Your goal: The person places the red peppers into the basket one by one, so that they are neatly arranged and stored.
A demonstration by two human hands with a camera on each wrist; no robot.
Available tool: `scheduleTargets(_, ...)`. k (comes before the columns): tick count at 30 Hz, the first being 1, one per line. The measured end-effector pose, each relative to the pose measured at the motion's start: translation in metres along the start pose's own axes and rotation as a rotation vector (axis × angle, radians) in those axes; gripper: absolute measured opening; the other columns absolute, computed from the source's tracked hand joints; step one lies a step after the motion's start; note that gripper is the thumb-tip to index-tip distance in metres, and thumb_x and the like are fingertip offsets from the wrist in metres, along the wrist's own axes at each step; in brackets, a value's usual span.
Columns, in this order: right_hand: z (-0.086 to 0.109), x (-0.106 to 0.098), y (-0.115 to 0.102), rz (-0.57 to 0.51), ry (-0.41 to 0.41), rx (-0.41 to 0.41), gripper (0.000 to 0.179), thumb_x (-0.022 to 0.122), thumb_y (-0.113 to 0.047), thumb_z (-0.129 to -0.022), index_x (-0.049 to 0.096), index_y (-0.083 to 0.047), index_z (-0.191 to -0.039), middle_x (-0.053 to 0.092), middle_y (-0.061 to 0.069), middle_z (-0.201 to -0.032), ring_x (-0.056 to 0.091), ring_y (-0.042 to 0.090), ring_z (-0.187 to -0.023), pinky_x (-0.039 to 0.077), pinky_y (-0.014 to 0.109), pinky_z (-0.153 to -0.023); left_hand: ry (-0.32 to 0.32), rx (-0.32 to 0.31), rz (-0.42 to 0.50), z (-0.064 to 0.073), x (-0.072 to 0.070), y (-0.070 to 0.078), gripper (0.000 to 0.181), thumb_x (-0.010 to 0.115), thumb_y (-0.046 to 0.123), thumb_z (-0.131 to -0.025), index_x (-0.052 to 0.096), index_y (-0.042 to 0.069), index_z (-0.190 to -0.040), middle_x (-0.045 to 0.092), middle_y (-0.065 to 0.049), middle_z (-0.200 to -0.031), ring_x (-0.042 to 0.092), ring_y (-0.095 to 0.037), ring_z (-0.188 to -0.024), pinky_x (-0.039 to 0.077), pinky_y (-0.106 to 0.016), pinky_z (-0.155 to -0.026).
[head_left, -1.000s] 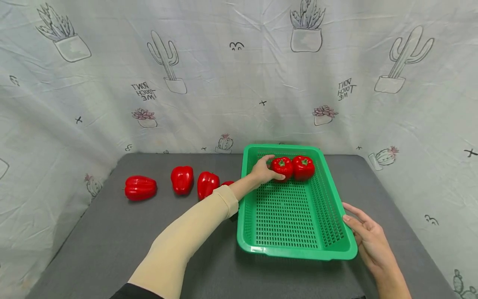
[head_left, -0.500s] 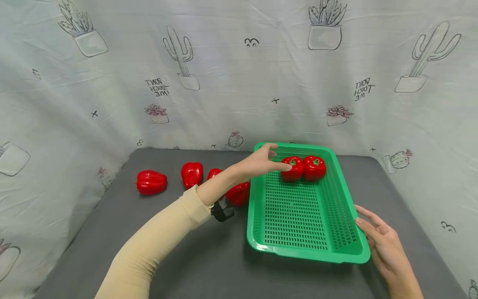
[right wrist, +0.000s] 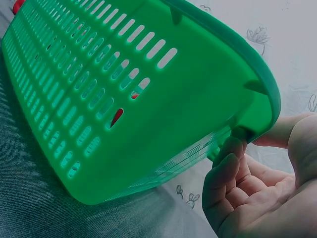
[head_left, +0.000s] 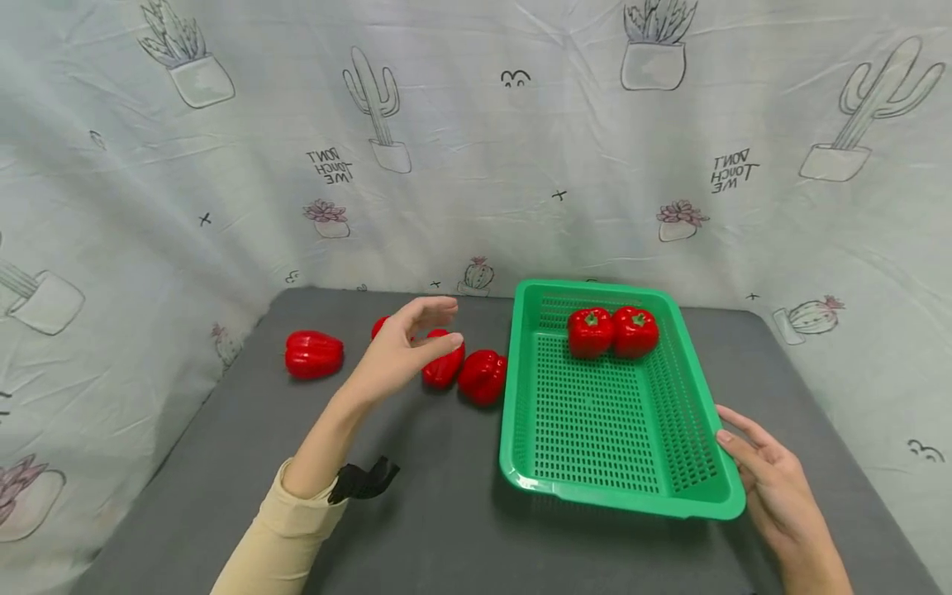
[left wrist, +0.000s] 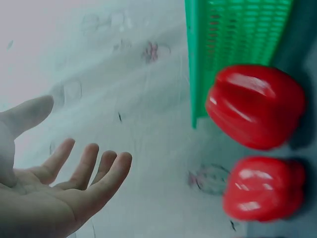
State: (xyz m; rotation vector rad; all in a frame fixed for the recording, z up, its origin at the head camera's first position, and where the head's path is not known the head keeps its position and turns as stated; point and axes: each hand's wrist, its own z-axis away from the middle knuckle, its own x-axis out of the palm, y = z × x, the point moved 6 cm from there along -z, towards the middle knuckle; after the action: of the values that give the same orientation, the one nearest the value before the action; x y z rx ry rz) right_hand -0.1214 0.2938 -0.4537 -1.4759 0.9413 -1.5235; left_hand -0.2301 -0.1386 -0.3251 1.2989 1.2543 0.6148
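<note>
My left hand point(head_left: 394, 351) is in the air over the left part of the table, fingers loosely bent and thumb apart, holding nothing. Behind it are a red bell pepper point(head_left: 444, 370) and another bell pepper point(head_left: 379, 327) that it mostly hides. One more bell pepper point(head_left: 483, 378) lies against the left side of a green plastic basket point(head_left: 595, 430). Inside the basket, two bell peppers point(head_left: 591, 335) sit side by side at the far end. My right hand point(head_left: 781, 487) grips the basket's right rim, with the thumb above and the fingers point(right wrist: 223, 173) curled beneath.
A single bell pepper point(head_left: 314, 355) lies on its side farther left on the dark grey table point(head_left: 245, 446). A white cloth point(head_left: 461, 132) with cactus drawings hangs behind and around the table. A black strap point(head_left: 364, 481) sticks out from the left wrist.
My left hand has let go of a bell pepper in the basket and moved out to the left, over the loose peppers. My right hand keeps its hold on the rim. The head view has shifted slightly.
</note>
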Motion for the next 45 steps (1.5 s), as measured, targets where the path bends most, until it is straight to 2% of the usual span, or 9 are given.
scheduleTargets(7,-0.001,-0.004,0.000,0.034,0.014,-0.007,0.040,0.049,0.000,-0.102,0.058,-0.015,-0.138,0.061,-0.002,-0.122,0.059,0.008,-0.108,0.051,0.023,-0.085,0.145,-0.039,-0.014,0.029,-0.033,-0.042,0.048,0.073,0.028,-0.091,0.056,0.017,-0.135,0.055,0.001,-0.132,0.048,-0.024,-0.126,0.043,-0.045,-0.100)
scheduleTargets(13,-0.002,-0.003,-0.001,0.032,0.001,-0.017,0.040,0.048,0.001,-0.102,0.058,-0.014,-0.138,0.059,-0.002,-0.123,0.059,0.007,-0.107,0.051,0.023,-0.084,0.246,-0.083,-0.149,0.049,-0.074,-0.073,0.055,0.074,0.028,-0.090,0.052,0.012,-0.138,0.052,-0.005,-0.136,0.049,-0.026,-0.125,0.047,-0.039,-0.098)
scheduleTargets(20,-0.002,0.002,0.000,-0.014,-0.030,-0.017,0.039,0.046,0.003,-0.102,0.059,-0.013,-0.136,0.068,0.004,-0.113,0.064,0.012,-0.100,0.054,0.027,-0.079,0.352,-0.111,-0.348,0.070,-0.129,-0.093,0.062,0.076,0.031,-0.089,0.050,0.013,-0.142,0.051,-0.010,-0.136,0.053,-0.031,-0.120,0.051,-0.038,-0.091)
scheduleTargets(23,-0.002,0.003,0.000,-0.013,-0.033,-0.012,0.039,0.046,0.003,-0.102,0.059,-0.013,-0.136,0.069,0.005,-0.112,0.065,0.014,-0.098,0.055,0.028,-0.078,0.400,-0.120,-0.360,0.078,-0.154,-0.101,0.063,0.077,0.026,-0.088,0.049,0.012,-0.142,0.050,-0.010,-0.138,0.049,-0.031,-0.123,0.047,-0.044,-0.097)
scheduleTargets(27,-0.002,0.002,-0.001,-0.009,-0.028,-0.006,0.039,0.046,0.003,-0.102,0.060,-0.013,-0.135,0.070,0.005,-0.109,0.066,0.014,-0.095,0.056,0.029,-0.075,0.425,-0.129,-0.354,0.083,-0.180,-0.111,0.066,0.078,0.017,-0.087,0.046,0.009,-0.145,0.047,-0.010,-0.142,0.046,-0.028,-0.127,0.044,-0.038,-0.100)
scheduleTargets(30,-0.003,0.001,-0.002,-0.014,-0.034,-0.009,0.040,0.046,0.003,-0.102,0.059,-0.013,-0.136,0.069,0.005,-0.110,0.066,0.015,-0.095,0.056,0.029,-0.075,0.398,-0.134,-0.344,0.085,-0.188,-0.116,0.069,0.077,0.013,-0.087,0.043,0.004,-0.146,0.044,-0.015,-0.145,0.043,-0.029,-0.130,0.044,-0.032,-0.099)
scheduleTargets(36,-0.003,0.001,-0.003,-0.033,-0.056,-0.013,0.041,0.044,0.004,-0.103,0.057,-0.012,-0.138,0.068,0.006,-0.114,0.067,0.016,-0.097,0.056,0.031,-0.075,0.303,-0.141,-0.271,0.087,-0.193,-0.131,0.075,0.076,0.011,-0.088,0.036,0.004,-0.151,0.036,-0.019,-0.151,0.033,-0.030,-0.139,0.037,-0.049,-0.104)
scheduleTargets(38,-0.003,0.001,-0.003,-0.033,-0.053,-0.016,0.041,0.044,0.004,-0.103,0.058,-0.012,-0.138,0.068,0.006,-0.114,0.066,0.015,-0.098,0.056,0.030,-0.076,0.285,-0.137,-0.245,0.086,-0.195,-0.138,0.076,0.076,0.012,-0.088,0.036,0.005,-0.151,0.035,-0.017,-0.153,0.031,-0.031,-0.140,0.037,-0.049,-0.105)
scheduleTargets(45,-0.001,0.002,-0.003,-0.011,-0.033,-0.029,0.040,0.045,0.004,-0.102,0.059,-0.011,-0.137,0.069,0.006,-0.110,0.066,0.014,-0.096,0.055,0.028,-0.077,0.250,-0.134,-0.173,0.080,-0.193,-0.157,0.078,0.077,0.009,-0.087,0.034,0.003,-0.152,0.034,-0.020,-0.153,0.032,-0.039,-0.138,0.045,-0.027,-0.097)
